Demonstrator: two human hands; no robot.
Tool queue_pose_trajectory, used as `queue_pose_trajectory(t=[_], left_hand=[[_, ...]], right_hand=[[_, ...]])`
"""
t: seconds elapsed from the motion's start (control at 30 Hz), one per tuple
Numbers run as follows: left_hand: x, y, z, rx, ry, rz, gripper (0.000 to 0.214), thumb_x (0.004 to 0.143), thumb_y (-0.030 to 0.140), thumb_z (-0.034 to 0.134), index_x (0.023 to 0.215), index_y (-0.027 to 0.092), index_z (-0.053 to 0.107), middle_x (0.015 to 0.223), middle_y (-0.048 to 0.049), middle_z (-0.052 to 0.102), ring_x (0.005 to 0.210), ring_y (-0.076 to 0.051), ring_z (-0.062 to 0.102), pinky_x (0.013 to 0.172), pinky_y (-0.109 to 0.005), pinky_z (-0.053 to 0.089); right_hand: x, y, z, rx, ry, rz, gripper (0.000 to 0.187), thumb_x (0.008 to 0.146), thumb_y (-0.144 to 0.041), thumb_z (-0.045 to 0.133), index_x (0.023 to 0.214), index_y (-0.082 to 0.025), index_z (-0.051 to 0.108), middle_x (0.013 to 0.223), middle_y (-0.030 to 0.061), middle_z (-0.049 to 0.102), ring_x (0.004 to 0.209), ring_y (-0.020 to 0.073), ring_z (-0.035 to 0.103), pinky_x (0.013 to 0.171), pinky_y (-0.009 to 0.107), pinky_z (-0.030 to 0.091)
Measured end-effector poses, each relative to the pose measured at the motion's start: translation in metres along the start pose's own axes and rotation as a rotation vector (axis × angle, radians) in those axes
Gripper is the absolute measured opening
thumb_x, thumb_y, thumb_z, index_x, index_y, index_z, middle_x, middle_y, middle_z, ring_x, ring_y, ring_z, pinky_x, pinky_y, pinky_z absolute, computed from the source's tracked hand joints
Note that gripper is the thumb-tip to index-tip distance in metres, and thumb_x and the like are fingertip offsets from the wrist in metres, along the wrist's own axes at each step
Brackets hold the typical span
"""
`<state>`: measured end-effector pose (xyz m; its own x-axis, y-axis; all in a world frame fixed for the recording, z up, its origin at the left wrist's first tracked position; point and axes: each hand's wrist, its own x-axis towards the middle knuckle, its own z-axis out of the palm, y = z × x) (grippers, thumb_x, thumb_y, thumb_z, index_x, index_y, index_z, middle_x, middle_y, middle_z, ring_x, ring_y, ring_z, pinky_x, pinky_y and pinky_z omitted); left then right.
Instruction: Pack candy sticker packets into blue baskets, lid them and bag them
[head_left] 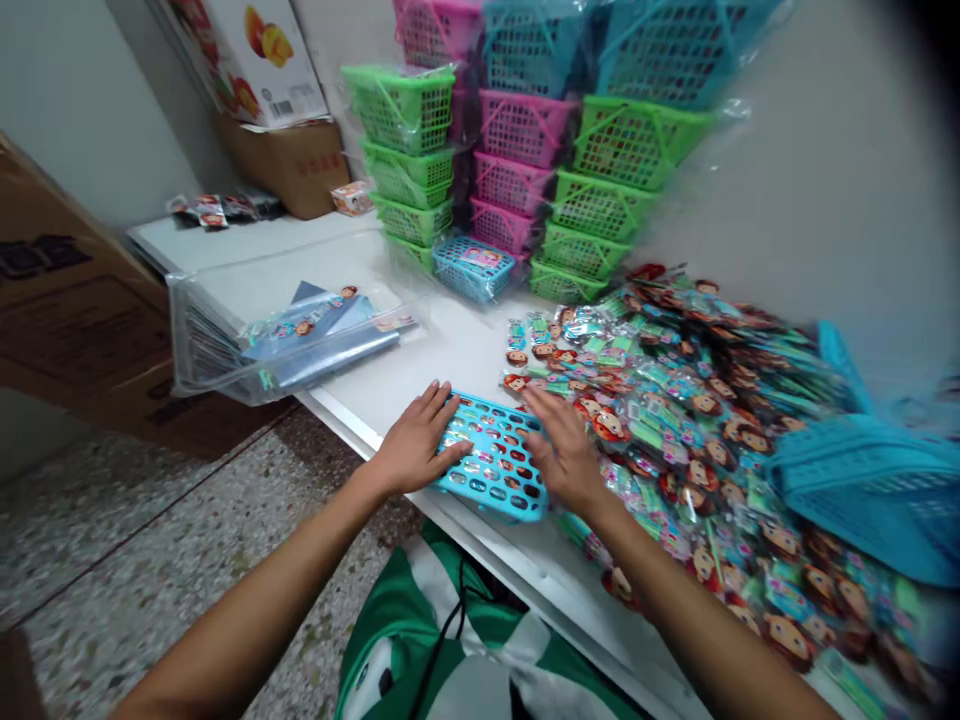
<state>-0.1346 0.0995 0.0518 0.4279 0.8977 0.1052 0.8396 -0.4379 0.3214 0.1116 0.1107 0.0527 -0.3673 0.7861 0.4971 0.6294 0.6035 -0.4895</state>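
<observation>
Hands frame a blue basket (495,457) at lower centre: left hand (417,444) flat on its left end, fingers spread; right hand (564,455) open at its right end (beside packets (697,400)).

A flat basket (491,462) lies at the front edge of the surface (439,350), with the left hand (416,440) on its left end and the right hand (566,455) on its right end. Just right of it, and touching it, spreads a heap of packets (675,400), which carries a large basket (870,490) at its far right. Behind, stacked baskets (525,150) rise against the wall, with a small basket (472,268) in front of them. Left of the flat basket, well apart, a clear bag (285,330) overhangs the edge. A cardboard box (289,165) sits at the back left corner.
</observation>
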Motion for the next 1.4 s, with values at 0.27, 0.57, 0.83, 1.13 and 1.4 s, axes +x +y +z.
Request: queue_pose_trajectory(t=[0.27, 0.57, 0.83, 1.13, 1.4], left_hand=[[0.004, 0.002, 0.006, 0.103, 0.021, -0.004, 0.072, 0.087, 0.058, 0.034, 0.142, 0.013, 0.027, 0.151, -0.0128, 0.020, 0.141, -0.026, 0.010, 0.113, -0.046, 0.020], [0.010, 0.004, -0.007, 0.188, -0.121, 0.266, 0.071, 0.084, 0.063, 0.035, 0.143, 0.028, 0.021, 0.153, -0.0080, 0.014, 0.140, -0.030, 0.011, 0.111, -0.054, 0.008], [0.012, 0.005, -0.005, 0.185, -0.144, 0.248, 0.088, 0.073, 0.075, 0.038, 0.144, 0.025, 0.021, 0.153, -0.0111, 0.015, 0.140, -0.033, 0.010, 0.110, -0.055, 0.006], [0.006, 0.001, -0.001, 0.180, -0.016, 0.049, 0.081, 0.084, 0.066, 0.030, 0.143, 0.011, 0.021, 0.151, -0.0173, 0.017, 0.141, -0.028, 0.009, 0.112, -0.052, 0.010], [0.003, 0.001, 0.008, 0.138, 0.035, -0.007, 0.077, 0.084, 0.062, 0.034, 0.143, 0.013, 0.022, 0.151, -0.0157, 0.020, 0.140, -0.028, 0.013, 0.111, -0.049, 0.020]], right_hand=[[-0.031, 0.003, 0.020, -0.128, -0.150, 0.016, 0.053, 0.092, -0.036, 0.036, 0.142, -0.019, 0.031, 0.151, 0.0082, 0.022, 0.139, 0.0248, 0.014, 0.111, 0.049, 0.019], [-0.032, 0.010, 0.011, -0.109, -0.229, -0.017, 0.066, 0.084, -0.059, 0.044, 0.139, -0.023, 0.037, 0.151, 0.0085, 0.023, 0.138, 0.0282, 0.015, 0.110, 0.052, 0.018], [-0.037, 0.011, 0.002, -0.143, -0.363, -0.171, 0.090, 0.071, -0.070, 0.052, 0.143, -0.021, 0.028, 0.153, 0.0122, 0.011, 0.139, 0.0330, 0.010, 0.110, 0.057, 0.009], [-0.031, 0.022, -0.006, 0.037, -0.313, 0.021, 0.069, 0.091, -0.054, 0.035, 0.147, -0.025, 0.007, 0.153, 0.0079, 0.012, 0.141, 0.0227, 0.009, 0.112, 0.050, 0.018], [-0.023, 0.018, 0.009, -0.086, -0.272, -0.023, 0.075, 0.089, -0.053, 0.040, 0.147, -0.020, 0.007, 0.153, 0.0105, 0.013, 0.140, 0.0258, 0.009, 0.112, 0.052, 0.014]])
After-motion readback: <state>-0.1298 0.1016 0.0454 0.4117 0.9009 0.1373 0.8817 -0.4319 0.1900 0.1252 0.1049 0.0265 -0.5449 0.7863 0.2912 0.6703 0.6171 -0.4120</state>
